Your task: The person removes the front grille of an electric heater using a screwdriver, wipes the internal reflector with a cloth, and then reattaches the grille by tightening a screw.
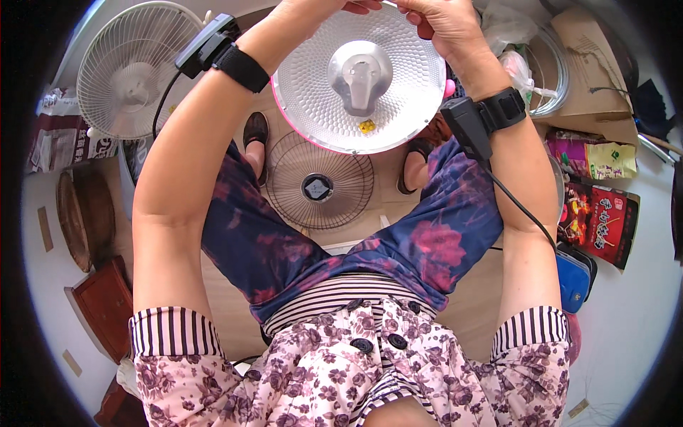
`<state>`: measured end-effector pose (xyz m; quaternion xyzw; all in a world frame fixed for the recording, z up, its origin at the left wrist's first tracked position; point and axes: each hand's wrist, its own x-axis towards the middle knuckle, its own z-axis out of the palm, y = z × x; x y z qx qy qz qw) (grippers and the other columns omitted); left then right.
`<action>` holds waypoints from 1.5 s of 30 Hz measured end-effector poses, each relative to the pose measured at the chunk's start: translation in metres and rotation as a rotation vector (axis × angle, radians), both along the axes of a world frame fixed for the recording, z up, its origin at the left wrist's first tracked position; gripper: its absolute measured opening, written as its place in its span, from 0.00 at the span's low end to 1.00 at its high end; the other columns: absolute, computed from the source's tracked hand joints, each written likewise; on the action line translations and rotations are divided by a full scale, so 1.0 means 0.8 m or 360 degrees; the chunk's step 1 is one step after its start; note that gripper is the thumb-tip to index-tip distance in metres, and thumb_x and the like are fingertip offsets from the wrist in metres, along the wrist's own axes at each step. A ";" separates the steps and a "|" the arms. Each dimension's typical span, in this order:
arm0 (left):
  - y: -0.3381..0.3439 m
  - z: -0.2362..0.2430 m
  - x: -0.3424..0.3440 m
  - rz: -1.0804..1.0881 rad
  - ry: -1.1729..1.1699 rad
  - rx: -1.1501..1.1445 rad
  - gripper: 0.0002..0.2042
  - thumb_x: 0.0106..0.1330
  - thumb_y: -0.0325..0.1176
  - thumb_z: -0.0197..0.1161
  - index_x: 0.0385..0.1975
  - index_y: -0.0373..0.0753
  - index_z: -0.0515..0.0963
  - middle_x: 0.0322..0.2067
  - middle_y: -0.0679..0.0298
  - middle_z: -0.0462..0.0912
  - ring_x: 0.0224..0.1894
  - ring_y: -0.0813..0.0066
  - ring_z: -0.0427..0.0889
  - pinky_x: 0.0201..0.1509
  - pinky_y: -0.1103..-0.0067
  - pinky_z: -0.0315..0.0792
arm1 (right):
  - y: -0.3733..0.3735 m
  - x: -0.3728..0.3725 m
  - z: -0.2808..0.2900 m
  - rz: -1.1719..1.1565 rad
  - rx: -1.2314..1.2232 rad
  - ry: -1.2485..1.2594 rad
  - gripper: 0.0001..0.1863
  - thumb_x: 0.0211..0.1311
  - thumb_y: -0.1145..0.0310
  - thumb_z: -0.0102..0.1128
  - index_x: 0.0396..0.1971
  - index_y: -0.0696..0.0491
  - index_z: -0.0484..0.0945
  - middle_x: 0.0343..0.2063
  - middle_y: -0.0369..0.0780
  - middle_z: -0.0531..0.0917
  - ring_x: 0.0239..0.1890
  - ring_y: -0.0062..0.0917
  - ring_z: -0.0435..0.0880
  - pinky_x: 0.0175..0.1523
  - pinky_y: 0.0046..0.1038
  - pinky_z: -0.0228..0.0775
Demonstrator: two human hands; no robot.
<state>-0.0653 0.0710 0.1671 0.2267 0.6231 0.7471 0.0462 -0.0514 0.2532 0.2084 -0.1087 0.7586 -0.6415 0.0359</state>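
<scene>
A round dish heater (306, 107) stands before me, with a dimpled silver reflector, a metal cover at its centre and a pink rim. A small yellow label is stuck low on the reflector. My left hand (334, 7) is at the heater's top edge, fingers curled and largely cut off by the picture's upper border. Close beside it, my right hand (448, 25) has thumb and fingers pinched together over the upper rim. Whatever lies between the fingertips of either hand is too small or hidden to make out. A round wire fan guard (348, 203) lies on the floor between my feet.
A white fan (139, 85) stands at the far left, near a wooden stool (75, 217) and a reddish-brown wooden piece (99, 309). To the right are a cardboard box (587, 64), coiled clear tubing (558, 85), a red food packet (601, 224) and a blue case (573, 281).
</scene>
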 end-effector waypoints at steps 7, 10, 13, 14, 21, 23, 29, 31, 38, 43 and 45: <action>0.003 0.001 0.002 0.0026 0.0035 0.0007 0.05 0.58 0.25 0.62 0.32 0.33 0.79 0.27 0.62 0.82 0.29 0.79 0.80 0.36 0.84 0.75 | 0.012 0.005 0.004 0.0175 -0.0103 -0.0073 0.07 0.54 0.70 0.64 0.30 0.57 0.79 0.18 0.33 0.78 0.15 0.10 0.71 0.18 0.12 0.59; 0.006 -0.001 0.002 -0.0029 -0.0003 0.0030 0.05 0.58 0.24 0.62 0.33 0.32 0.79 0.28 0.61 0.82 0.29 0.79 0.80 0.36 0.84 0.75 | 0.013 0.011 0.005 0.0131 -0.0191 -0.0133 0.07 0.57 0.68 0.61 0.31 0.57 0.80 0.18 0.33 0.78 0.15 0.10 0.71 0.20 0.12 0.61; 0.012 -0.002 0.002 -0.0060 -0.0062 0.0066 0.05 0.59 0.24 0.61 0.33 0.33 0.79 0.28 0.61 0.83 0.29 0.79 0.80 0.36 0.84 0.75 | 0.027 0.010 0.002 0.0172 -0.0206 -0.0188 0.09 0.59 0.67 0.59 0.31 0.57 0.80 0.18 0.32 0.78 0.15 0.11 0.71 0.20 0.12 0.61; 0.013 -0.003 0.002 -0.0068 -0.0015 0.0047 0.05 0.59 0.24 0.61 0.33 0.33 0.79 0.28 0.61 0.82 0.29 0.79 0.80 0.36 0.84 0.75 | 0.033 0.008 0.000 0.0249 -0.0181 -0.0217 0.09 0.60 0.66 0.58 0.31 0.57 0.80 0.17 0.32 0.78 0.15 0.11 0.71 0.20 0.13 0.61; 0.013 -0.011 -0.012 -0.0075 0.0032 -0.0064 0.06 0.59 0.27 0.62 0.34 0.34 0.80 0.28 0.61 0.82 0.31 0.73 0.80 0.39 0.78 0.75 | 0.068 -0.006 -0.011 0.0070 -0.0190 -0.0305 0.08 0.58 0.68 0.58 0.28 0.57 0.79 0.15 0.36 0.77 0.14 0.20 0.73 0.21 0.19 0.65; 0.010 -0.020 -0.018 -0.0073 0.0096 -0.0083 0.06 0.61 0.28 0.61 0.35 0.34 0.79 0.29 0.63 0.82 0.32 0.76 0.81 0.40 0.80 0.76 | 0.085 -0.015 -0.021 -0.0018 -0.0124 -0.0251 0.09 0.56 0.68 0.62 0.29 0.59 0.80 0.21 0.35 0.79 0.18 0.12 0.70 0.19 0.14 0.60; 0.002 -0.031 -0.023 -0.0062 0.0071 -0.0121 0.06 0.61 0.28 0.62 0.35 0.34 0.78 0.29 0.65 0.81 0.33 0.80 0.80 0.41 0.82 0.76 | 0.109 0.001 -0.014 -0.0330 -0.0172 -0.0264 0.10 0.61 0.70 0.57 0.37 0.60 0.75 0.31 0.42 0.82 0.23 0.13 0.73 0.26 0.15 0.68; 0.003 -0.036 -0.025 -0.0063 -0.0005 -0.0147 0.05 0.61 0.28 0.62 0.34 0.35 0.78 0.28 0.65 0.81 0.31 0.80 0.80 0.39 0.82 0.76 | 0.117 0.004 -0.021 -0.0415 -0.0201 -0.0290 0.09 0.60 0.70 0.57 0.36 0.60 0.74 0.29 0.41 0.82 0.23 0.13 0.73 0.26 0.16 0.68; 0.046 -0.041 -0.033 -0.0195 -0.0110 -0.0422 0.03 0.60 0.25 0.61 0.33 0.35 0.79 0.27 0.65 0.81 0.30 0.79 0.80 0.38 0.83 0.76 | 0.149 0.000 -0.082 -0.0713 0.0141 -0.0451 0.06 0.56 0.71 0.55 0.28 0.59 0.75 0.19 0.38 0.78 0.16 0.18 0.72 0.20 0.20 0.64; 0.103 -0.047 -0.059 -0.0297 -0.0022 -0.0593 0.04 0.59 0.23 0.61 0.33 0.34 0.79 0.28 0.65 0.81 0.30 0.81 0.80 0.38 0.84 0.75 | 0.172 -0.028 -0.110 -0.0992 0.0633 -0.0386 0.10 0.47 0.73 0.56 0.11 0.60 0.72 0.12 0.42 0.76 0.12 0.26 0.73 0.16 0.27 0.60; 0.131 -0.058 -0.070 -0.0367 -0.0007 -0.0622 0.04 0.59 0.23 0.61 0.33 0.34 0.79 0.28 0.65 0.81 0.30 0.81 0.80 0.37 0.84 0.75 | 0.185 -0.049 -0.114 -0.1037 0.0616 -0.0486 0.11 0.47 0.73 0.55 0.10 0.60 0.72 0.11 0.41 0.75 0.12 0.26 0.73 0.16 0.27 0.59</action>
